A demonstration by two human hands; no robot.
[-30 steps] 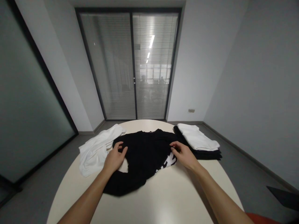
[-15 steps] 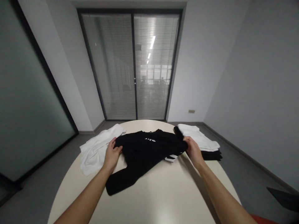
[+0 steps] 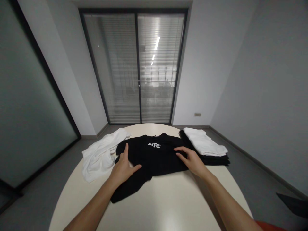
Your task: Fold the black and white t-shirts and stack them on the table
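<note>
A black T-shirt [image 3: 161,160] with white lettering on its chest lies spread across the middle of the table, collar at the far side. One black part of it, apparently a sleeve, stretches toward me at the lower left. My left hand [image 3: 124,168] is open over the shirt's left side, thumb and fingers spread. On the right side, my right hand [image 3: 191,159] has its fingers and thumb apart, at or just above the fabric. Whether the fingertips touch the cloth, I cannot tell.
A rumpled white garment [image 3: 99,157] lies on the left of the round table [image 3: 178,205]. Folded clothes, white [image 3: 204,142] on top of black [image 3: 215,160], are stacked at the right edge. Behind the table stand glass doors [image 3: 139,70] with blinds.
Both hands have let go of the shirt's sides and moved inward over it. The right side now lies flatter, the lettering shows fully, and the white-striped part has gone from view.
</note>
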